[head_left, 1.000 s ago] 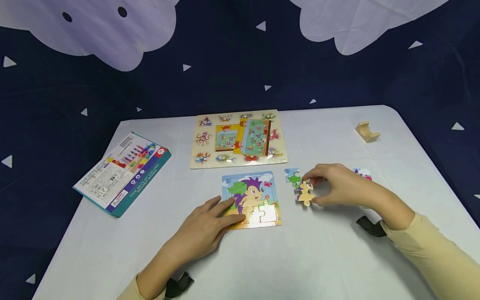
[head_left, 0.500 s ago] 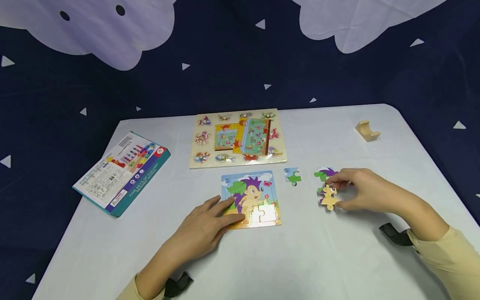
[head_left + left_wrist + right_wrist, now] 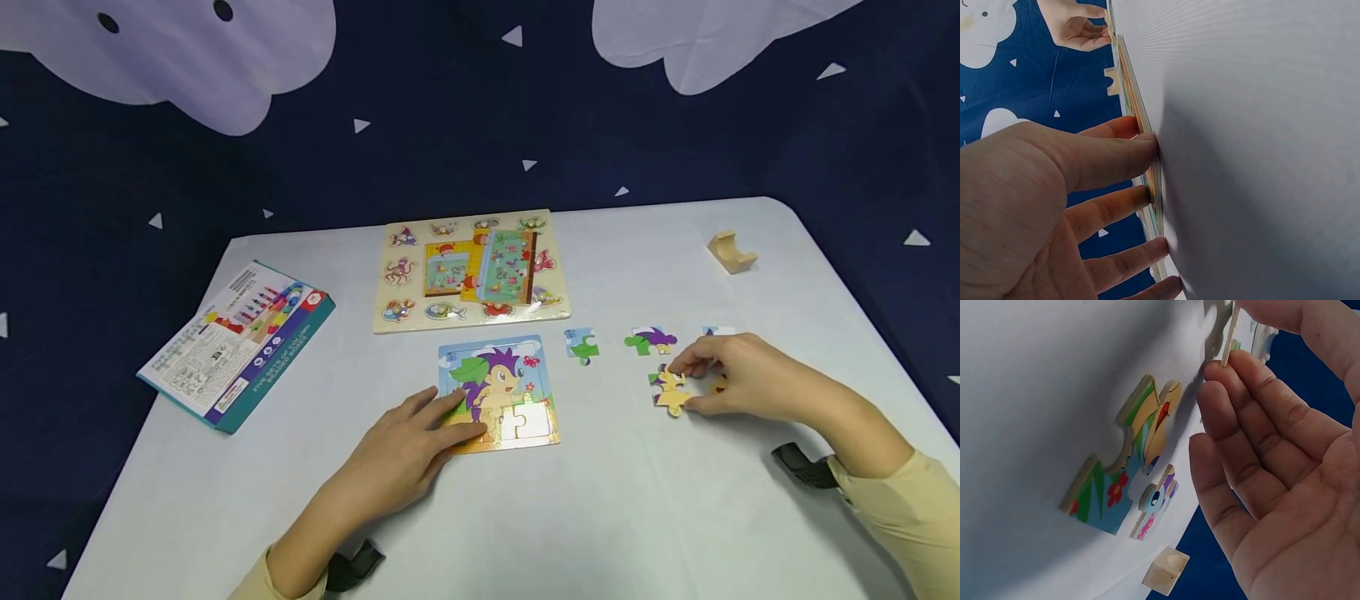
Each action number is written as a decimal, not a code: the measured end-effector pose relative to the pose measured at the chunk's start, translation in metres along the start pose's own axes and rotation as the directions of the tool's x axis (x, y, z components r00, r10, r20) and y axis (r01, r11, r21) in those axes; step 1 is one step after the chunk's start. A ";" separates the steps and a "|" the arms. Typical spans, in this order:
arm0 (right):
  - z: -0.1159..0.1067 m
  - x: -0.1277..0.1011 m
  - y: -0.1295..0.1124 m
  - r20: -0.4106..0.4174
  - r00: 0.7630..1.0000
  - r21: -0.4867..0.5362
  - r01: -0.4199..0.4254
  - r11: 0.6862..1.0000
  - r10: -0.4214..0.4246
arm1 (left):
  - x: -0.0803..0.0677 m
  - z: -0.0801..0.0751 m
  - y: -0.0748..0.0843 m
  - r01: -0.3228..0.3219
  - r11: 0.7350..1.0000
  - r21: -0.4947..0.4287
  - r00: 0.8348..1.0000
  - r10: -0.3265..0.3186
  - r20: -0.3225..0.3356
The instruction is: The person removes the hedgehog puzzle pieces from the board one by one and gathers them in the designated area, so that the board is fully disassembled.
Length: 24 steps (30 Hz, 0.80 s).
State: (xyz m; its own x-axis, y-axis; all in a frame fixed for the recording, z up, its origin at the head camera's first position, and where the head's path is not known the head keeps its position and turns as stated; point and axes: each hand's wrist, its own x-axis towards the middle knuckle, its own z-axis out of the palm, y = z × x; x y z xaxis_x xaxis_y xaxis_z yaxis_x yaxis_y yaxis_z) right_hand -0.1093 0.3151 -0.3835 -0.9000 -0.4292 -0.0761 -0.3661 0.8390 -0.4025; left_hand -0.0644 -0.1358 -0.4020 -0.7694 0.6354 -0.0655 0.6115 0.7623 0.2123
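Observation:
A square hedgehog jigsaw board (image 3: 534,392) lies on the white table, with a pale cut-line patch at its lower right. My left hand (image 3: 405,454) rests on its lower left part, fingers nearly straight; in the left wrist view the thumb touches the board's edge. To the right, my right hand (image 3: 757,379) pinches a yellow-bodied puzzle piece (image 3: 672,396) by its right side, low over the table. A green-leaf piece (image 3: 582,343) and a purple-and-green piece (image 3: 651,340) lie behind it. A red-flower piece (image 3: 1110,490) and a blue-eyed piece (image 3: 1157,497) are mostly hidden by the right hand in the head view.
Behind the jigsaw lies a wooden sea-animal board (image 3: 390,250) with two picture cards (image 3: 507,265) on it. A teal-edged box (image 3: 240,342) lies at the left. Near the far right corner stands a small curved wooden block (image 3: 731,252).
The right hand has moved right with its pinched piece, from beside the green-leaf piece to near the purple-and-green one. The left hand stays on the jigsaw board. The head view has shifted slightly.

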 end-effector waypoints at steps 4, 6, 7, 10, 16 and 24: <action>0.002 -0.001 0.002 -0.013 1.000 0.002 0.009 1.000 -0.009 | 0.001 0.000 0.001 0.001 1.000 -0.002 1.000 -0.001 0.002; 0.003 0.000 0.002 -0.021 1.000 0.010 0.016 1.000 -0.016 | 0.001 -0.001 0.001 0.002 1.000 -0.005 1.000 -0.002 0.002; 0.003 0.000 0.002 -0.024 1.000 0.014 0.020 1.000 -0.019 | 0.001 -0.001 0.001 0.003 1.000 -0.006 1.000 -0.003 0.002; 0.005 0.001 0.002 -0.035 0.999 0.018 0.031 0.999 -0.030 | 0.000 -0.001 0.001 0.004 1.000 -0.009 1.000 -0.004 0.003; 0.007 0.002 0.002 -0.051 0.998 0.000 0.048 0.999 -0.048 | 0.000 -0.001 0.000 0.002 1.000 -0.009 1.000 -0.002 0.004; 0.008 0.002 0.005 -0.059 0.996 -0.004 0.061 0.998 -0.061 | 0.000 -0.001 0.000 0.004 1.000 -0.011 1.000 -0.004 0.012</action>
State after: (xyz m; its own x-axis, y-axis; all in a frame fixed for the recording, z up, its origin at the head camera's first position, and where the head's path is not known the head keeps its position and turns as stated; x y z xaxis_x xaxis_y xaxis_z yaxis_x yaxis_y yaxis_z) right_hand -0.1107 0.3154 -0.3932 -0.8883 -0.4593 0.0029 -0.4214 0.8126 -0.4026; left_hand -0.0645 -0.1361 -0.4008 -0.7693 0.6342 -0.0779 0.6067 0.7632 0.2223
